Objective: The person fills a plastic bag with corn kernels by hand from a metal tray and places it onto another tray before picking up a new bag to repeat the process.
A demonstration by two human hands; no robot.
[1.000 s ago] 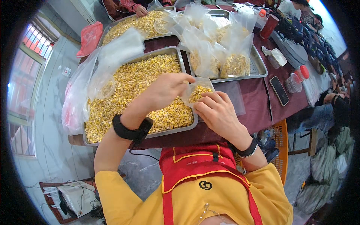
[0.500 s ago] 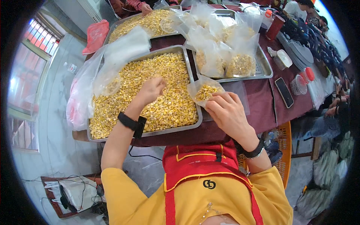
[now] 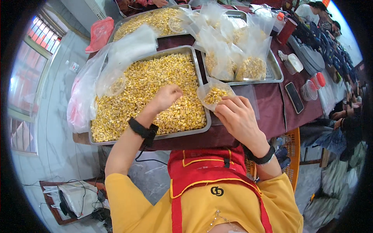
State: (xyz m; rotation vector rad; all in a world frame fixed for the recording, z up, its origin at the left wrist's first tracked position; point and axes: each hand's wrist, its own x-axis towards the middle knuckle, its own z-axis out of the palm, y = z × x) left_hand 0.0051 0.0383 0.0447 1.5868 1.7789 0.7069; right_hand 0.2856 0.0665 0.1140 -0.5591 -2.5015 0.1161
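My left hand (image 3: 168,98) is above the yellow corn kernels (image 3: 155,83) heaped in a wide metal tray (image 3: 197,64). Its fingers are curled together, and whatever they may hold is hidden. To the right of the tray, my right hand (image 3: 237,115) grips the edge of a clear plastic bag (image 3: 203,93). The bag lies tilted with its mouth toward the tray, and some kernels show inside it. A round clear plastic tub (image 3: 116,86), partly under plastic film, rests on the kernels at the tray's left side.
Filled clear bags (image 3: 250,70) stand in a second metal tray (image 3: 276,72) at the back right. Another corn tray (image 3: 147,24) is beyond, near a co-worker's hand (image 3: 159,3). Empty bags (image 3: 134,44) overlap the near tray's far left corner. A phone (image 3: 294,97) and jars lie right.
My left hand has moved a little right over the kernels, toward the bag. My right hand keeps its grip on the bag. The co-worker's hand has drawn back from the far tray.
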